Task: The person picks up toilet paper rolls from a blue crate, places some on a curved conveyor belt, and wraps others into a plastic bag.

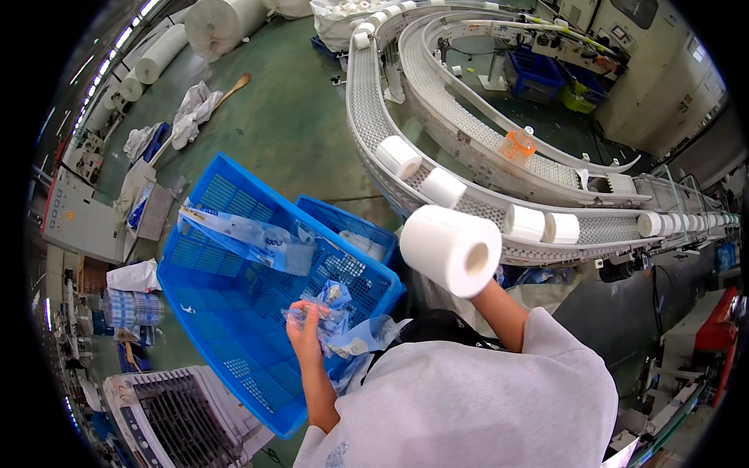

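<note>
My left hand [303, 329] is closed round a crumpled plastic wrapper [337, 316], clear with blue print, held over the big blue crate [234, 335]. On the right, a white toilet paper roll [446, 248] is raised, its cardboard core turned toward the lower right. My right hand [496, 300] holds it from behind and below; the roll hides most of the fingers. Another piece of blue printed plastic film [261, 240] lies across the crate. Several more rolls [524, 223] rest on the curved conveyor [460, 209] just beyond my right hand.
A smaller blue crate [312, 209] with white pieces inside stands behind the big one. An orange bottle [518, 145] is on the inner conveyor track [441, 101]. A dirty grey slatted unit [183, 417] sits at lower left. Large white reels [222, 27] lie at the far left.
</note>
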A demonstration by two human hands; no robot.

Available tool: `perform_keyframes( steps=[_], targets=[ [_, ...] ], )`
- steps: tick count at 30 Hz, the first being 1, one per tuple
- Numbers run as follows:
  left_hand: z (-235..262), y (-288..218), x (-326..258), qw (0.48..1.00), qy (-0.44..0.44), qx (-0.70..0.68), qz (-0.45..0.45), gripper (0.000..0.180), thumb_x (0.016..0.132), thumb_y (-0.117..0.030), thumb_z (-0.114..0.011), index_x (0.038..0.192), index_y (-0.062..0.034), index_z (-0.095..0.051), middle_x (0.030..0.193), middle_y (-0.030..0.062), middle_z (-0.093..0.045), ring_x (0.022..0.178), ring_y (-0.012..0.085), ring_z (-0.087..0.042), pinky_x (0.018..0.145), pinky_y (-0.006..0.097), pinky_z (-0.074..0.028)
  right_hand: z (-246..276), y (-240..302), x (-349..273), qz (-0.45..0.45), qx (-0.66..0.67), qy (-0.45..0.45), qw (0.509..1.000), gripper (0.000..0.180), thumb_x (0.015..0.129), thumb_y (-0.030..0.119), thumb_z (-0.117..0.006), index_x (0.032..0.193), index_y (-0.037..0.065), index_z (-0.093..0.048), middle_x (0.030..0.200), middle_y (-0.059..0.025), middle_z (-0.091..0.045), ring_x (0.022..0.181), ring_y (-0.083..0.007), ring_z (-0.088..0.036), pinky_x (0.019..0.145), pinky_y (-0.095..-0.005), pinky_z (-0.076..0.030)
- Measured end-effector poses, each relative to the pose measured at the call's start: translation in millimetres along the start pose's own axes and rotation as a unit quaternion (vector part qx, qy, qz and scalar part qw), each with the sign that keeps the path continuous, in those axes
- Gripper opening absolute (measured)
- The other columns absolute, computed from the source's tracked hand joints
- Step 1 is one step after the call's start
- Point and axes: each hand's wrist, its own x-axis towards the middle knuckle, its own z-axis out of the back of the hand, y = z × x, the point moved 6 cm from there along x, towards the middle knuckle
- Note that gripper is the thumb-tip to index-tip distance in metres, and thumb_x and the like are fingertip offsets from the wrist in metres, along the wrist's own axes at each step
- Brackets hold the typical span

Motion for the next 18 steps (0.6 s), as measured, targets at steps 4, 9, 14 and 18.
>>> perform_keyframes(
  steps=[4,9,14,18],
  targets=[
    [10,6,-2,1.000,-0.008,0.014,0.003,0.012,0.084,-0.012,-0.058,0.087,-0.0036,-0.049,0.077,0.0081,-0.059,0.071,0.0135,-0.055,0.067,0.026,-0.045,38,28,56,0.008,0.022,-0.062,0.998,0.053,0.074,0.016,-0.043,0.125,0.002,-0.039,0.122,-0.0136,-0.049,0.111,-0.0274,-0.049,0.096,-0.0399,-0.038],
    [-3,5,-3,0.999,0.014,0.002,0.029,0.013,0.083,-0.011,-0.059,0.087,-0.0030,-0.050,0.077,0.0078,-0.060,0.072,0.0132,-0.055,0.070,0.026,-0.044,139,65,133,0.161,-0.268,-0.224,0.923,0.062,0.061,-0.002,-0.050,0.121,0.003,-0.034,0.109,-0.0124,-0.049,0.102,-0.0227,-0.047,0.089,-0.0341,-0.037],
    [-9,5,-15,0.999,0.020,0.015,0.041,0.011,0.083,-0.010,-0.059,0.087,-0.0028,-0.051,0.077,0.0076,-0.060,0.072,0.0132,-0.056,0.069,0.026,-0.045,169,30,195,0.169,-0.301,-0.260,0.902,0.069,0.054,-0.011,-0.057,0.115,0.002,-0.029,0.103,-0.0130,-0.050,0.097,-0.0219,-0.049,0.086,-0.0314,-0.038],
    [-25,7,-19,0.997,0.050,0.021,0.058,0.011,0.083,-0.009,-0.059,0.088,-0.0024,-0.051,0.077,0.0079,-0.060,0.073,0.0135,-0.057,0.070,0.026,-0.046,269,6,229,0.146,-0.411,-0.346,0.831,0.067,0.059,-0.006,-0.068,0.114,-0.001,-0.030,0.097,-0.0119,-0.053,0.084,-0.0196,-0.055,0.066,-0.0283,-0.046]
  ],
)
